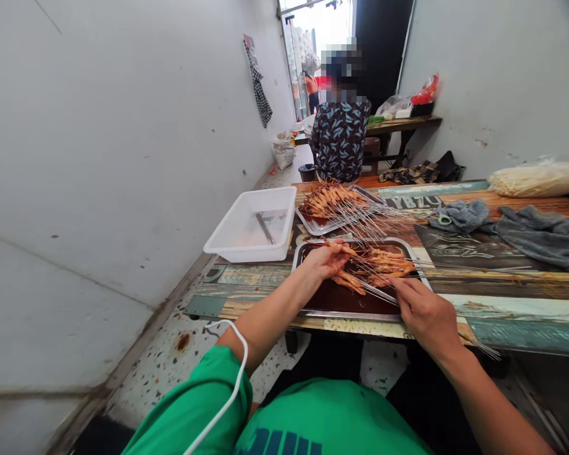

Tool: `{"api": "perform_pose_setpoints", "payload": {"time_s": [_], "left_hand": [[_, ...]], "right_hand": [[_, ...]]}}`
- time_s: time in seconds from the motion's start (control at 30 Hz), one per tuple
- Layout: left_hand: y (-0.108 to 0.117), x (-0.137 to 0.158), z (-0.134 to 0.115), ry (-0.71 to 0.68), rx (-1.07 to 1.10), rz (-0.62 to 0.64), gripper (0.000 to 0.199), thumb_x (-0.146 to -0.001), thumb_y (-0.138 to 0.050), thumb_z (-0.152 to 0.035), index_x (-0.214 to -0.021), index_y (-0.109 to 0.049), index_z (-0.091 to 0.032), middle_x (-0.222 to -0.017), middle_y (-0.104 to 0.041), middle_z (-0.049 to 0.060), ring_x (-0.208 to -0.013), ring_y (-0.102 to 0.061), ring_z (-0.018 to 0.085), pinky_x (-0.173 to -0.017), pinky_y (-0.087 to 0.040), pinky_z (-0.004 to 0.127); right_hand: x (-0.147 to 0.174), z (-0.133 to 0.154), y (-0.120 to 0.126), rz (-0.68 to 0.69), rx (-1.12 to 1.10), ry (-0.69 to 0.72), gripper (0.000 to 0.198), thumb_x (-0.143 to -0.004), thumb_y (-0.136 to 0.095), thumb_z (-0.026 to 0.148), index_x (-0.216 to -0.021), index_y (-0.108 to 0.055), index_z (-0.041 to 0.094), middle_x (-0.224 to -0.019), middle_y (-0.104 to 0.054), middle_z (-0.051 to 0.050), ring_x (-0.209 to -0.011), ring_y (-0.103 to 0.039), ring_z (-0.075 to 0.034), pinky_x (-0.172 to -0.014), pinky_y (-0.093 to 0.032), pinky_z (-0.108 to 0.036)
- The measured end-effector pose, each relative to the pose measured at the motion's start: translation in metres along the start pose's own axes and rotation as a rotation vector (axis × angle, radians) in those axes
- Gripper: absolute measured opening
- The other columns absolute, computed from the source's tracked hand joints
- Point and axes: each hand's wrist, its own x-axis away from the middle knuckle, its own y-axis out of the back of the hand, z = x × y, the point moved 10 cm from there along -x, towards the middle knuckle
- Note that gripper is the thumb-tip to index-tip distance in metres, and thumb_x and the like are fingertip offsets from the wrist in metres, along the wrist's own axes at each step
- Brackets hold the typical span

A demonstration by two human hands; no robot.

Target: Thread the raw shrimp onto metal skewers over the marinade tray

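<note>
My left hand (329,260), palm turned up, has its fingers curled round the meat end of a skewer (344,248) above the near metal tray (355,315). My right hand (425,308) is closed on the bare wire end of a thin metal skewer at the tray's right side; how many wires are in its fingers I cannot tell. Reddish-brown meat skewers (389,262) lie together in the tray, over dark brown sauce (332,302). One meat piece (351,282) rests below my left hand, its wires pointing toward my right hand.
Behind stands a second tray (313,225) heaped with meat skewers (332,201). To its left is a white plastic tub (246,253) holding a metal tool (264,227). Grey cloths (543,237) and a bagged pale bundle (535,179) lie at right. A person (341,139) sits beyond the table.
</note>
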Motion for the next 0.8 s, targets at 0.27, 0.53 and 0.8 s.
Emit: {"api": "perform_pose_setpoints", "payload": {"time_s": [0.27, 0.53, 0.8], "left_hand": [[-0.001, 0.006, -0.007, -0.087, -0.029, 0.016, 0.017, -0.083, -0.043, -0.001, -0.085, -0.055, -0.014, -0.07, -0.058, 0.0, -0.064, -0.059, 0.007, -0.068, -0.05, 0.021], [-0.001, 0.007, -0.008, -0.091, -0.026, 0.028, 0.012, -0.085, -0.046, -0.007, -0.085, -0.055, -0.015, -0.076, -0.062, 0.0, -0.063, -0.059, 0.006, -0.063, -0.049, 0.017], [0.0, 0.008, -0.004, -0.048, -0.044, 0.009, 0.017, -0.085, -0.044, -0.007, -0.088, -0.058, -0.015, -0.067, -0.058, 0.0, -0.058, -0.056, 0.006, -0.06, -0.048, 0.018]], "right_hand": [[-0.001, -0.003, -0.004, 0.028, 0.067, -0.048, 0.031, -0.087, -0.043, 0.02, -0.11, -0.063, 0.023, -0.092, -0.067, -0.001, -0.07, -0.06, -0.011, -0.05, -0.034, -0.023], [0.0, -0.003, -0.005, 0.047, 0.053, -0.045, 0.032, -0.085, -0.043, 0.019, -0.11, -0.063, 0.022, -0.096, -0.067, -0.002, -0.072, -0.06, -0.012, -0.052, -0.037, -0.023], [0.0, -0.001, -0.006, 0.052, 0.101, -0.021, 0.033, -0.085, -0.045, 0.017, -0.112, -0.062, 0.024, -0.093, -0.066, 0.001, -0.068, -0.059, -0.01, -0.049, -0.034, -0.022]]}}
